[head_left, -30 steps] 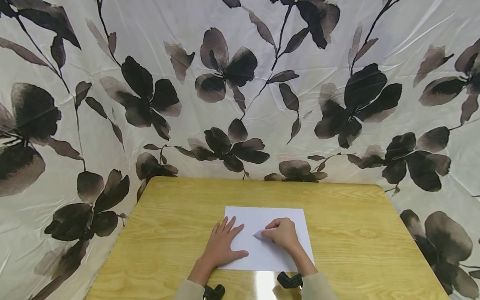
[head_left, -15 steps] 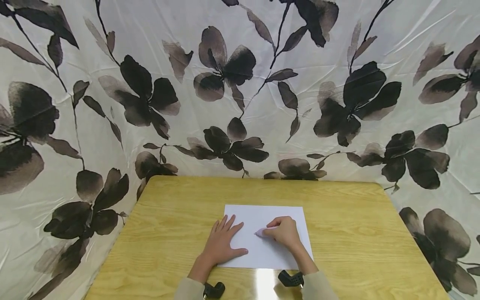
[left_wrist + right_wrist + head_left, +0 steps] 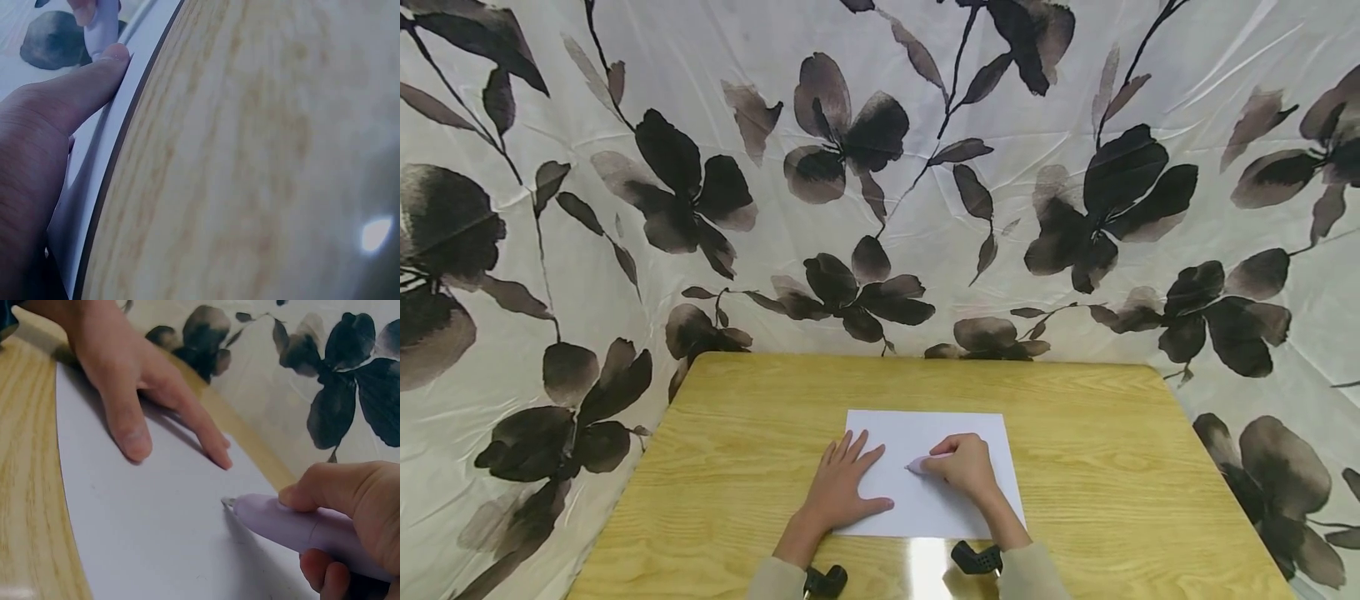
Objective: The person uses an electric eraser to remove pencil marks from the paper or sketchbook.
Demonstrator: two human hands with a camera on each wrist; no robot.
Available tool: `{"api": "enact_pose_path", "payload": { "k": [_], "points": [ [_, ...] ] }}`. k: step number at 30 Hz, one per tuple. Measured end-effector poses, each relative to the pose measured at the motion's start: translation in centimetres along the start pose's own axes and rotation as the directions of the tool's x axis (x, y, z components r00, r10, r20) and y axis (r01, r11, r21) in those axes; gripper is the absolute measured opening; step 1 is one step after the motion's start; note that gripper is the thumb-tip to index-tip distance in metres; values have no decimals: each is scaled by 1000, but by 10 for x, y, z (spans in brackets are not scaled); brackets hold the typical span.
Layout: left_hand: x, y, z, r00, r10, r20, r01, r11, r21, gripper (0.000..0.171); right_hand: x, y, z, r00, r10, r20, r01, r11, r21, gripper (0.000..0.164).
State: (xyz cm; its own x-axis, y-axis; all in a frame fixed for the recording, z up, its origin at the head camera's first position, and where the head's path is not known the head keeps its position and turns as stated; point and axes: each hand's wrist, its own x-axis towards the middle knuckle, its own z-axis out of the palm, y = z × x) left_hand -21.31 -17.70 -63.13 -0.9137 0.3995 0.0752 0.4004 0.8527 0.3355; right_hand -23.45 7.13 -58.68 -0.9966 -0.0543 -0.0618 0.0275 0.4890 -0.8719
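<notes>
A white sheet of paper (image 3: 925,517) lies on the wooden table. On its left side the left hand (image 3: 842,492) rests flat with fingers spread, the thumb pointing right across the sheet. The right hand (image 3: 966,467) pinches a lavender pen-shaped tool (image 3: 922,464) above the right half of the paper. Up close in the right wrist view, the lavender tool (image 3: 281,522) has a thick smooth body and a short metal tip pointing towards the left hand (image 3: 134,394). Its tip is at or just above the paper (image 3: 156,525); contact cannot be told.
The yellow wood-grain table (image 3: 760,417) extends around the sheet on all sides. Behind and beside it hangs a pale cloth (image 3: 730,200) with dark flower prints. A black wrist device (image 3: 826,581) sits at the left cuff, another black device (image 3: 976,558) at the right.
The tool's tip shifts slightly right and then back left over the paper. The left hand keeps its place on the sheet. The whole head view drifts a little.
</notes>
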Motion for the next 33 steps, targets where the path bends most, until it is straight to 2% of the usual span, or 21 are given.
{"api": "enact_pose_path", "payload": {
  "k": [12,20,24,33],
  "points": [
    [-1,1,2,1000,-10,21,10,1000,-14,91,-1,-1,1,1000,-4,7,4,1000,6,17],
    [-1,1,0,1000,-9,4,9,1000,-4,91,0,-3,1,1000,-15,-12,15,1000,1,17],
    [-1,0,-2,1000,-8,-9,8,1000,1,90,2,-3,2,1000,-11,8,11,1000,1,17],
    [-1,-1,-1,1000,-15,9,15,1000,9,90,3,-4,6,1000,-6,16,6,1000,-1,18]
  ]
}}
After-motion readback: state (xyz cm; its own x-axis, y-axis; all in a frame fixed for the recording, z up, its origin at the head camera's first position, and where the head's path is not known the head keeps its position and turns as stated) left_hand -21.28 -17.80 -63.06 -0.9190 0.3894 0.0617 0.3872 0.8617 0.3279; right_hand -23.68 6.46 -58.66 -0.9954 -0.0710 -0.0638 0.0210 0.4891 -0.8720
